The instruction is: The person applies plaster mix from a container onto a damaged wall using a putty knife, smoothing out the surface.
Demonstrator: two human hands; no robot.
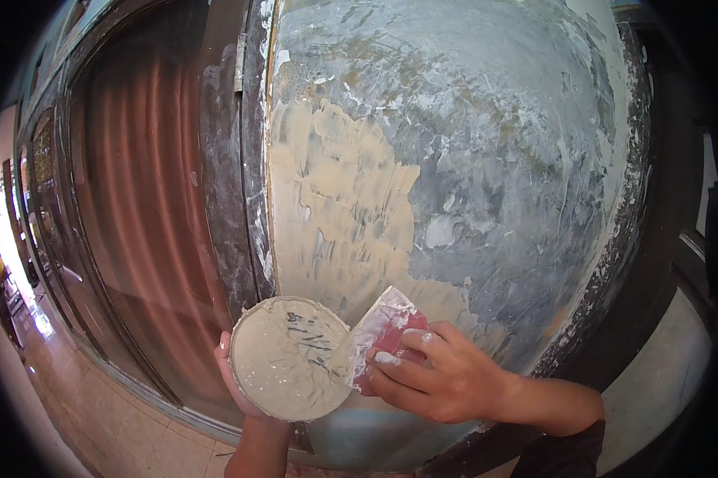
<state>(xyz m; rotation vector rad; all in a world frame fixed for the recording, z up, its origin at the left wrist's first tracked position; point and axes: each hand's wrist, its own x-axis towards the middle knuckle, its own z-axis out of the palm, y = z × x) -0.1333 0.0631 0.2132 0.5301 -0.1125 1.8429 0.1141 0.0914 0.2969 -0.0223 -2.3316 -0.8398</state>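
Note:
My left hand (236, 374) holds a round tub (279, 366) of grey-beige paste from below and the side, its fingers wrapped at the rim. My right hand (422, 374) grips a reddish-pink flat spreader (395, 315) smeared with white and grey, its lower edge at the paste on the tub's right side. Paste sits on my right fingertips. Above both hands is a mottled grey panel (502, 183), whose left and lower part carries an uneven coat of beige filler (335, 183).
A hinged dark frame (223, 159) borders the panel at left, beside a glazed door with a reddish curtain (136, 183) behind it. A tiled floor (80, 382) runs along the lower left toward a bright opening. Dark framework (669, 207) stands at the right.

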